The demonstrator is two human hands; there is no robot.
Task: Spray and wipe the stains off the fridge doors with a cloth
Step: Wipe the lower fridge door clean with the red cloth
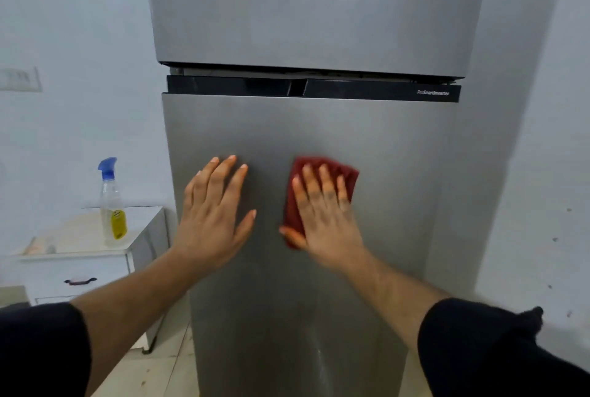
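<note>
Head view: red cloth lies on lower fridge door, long axis lower-left to upper-right, pressed by right hand, fingers straight. Left hand flat beside it, fingers spread. Spray bottle upright on white cabinet.

You have bare lower door above both grips, up to the black strip. A wide bare stretch also runs from the cloth out to the door's right edge. Toward the left edge your left grip lies flat on the door and blocks the way. Only a narrow gap separates it from the right grip, which is pressed flat on the cloth. Past the right edge the wall stands close. Left of the fridge, a spray bottle stands upright on the surface, near its front right corner.
</note>
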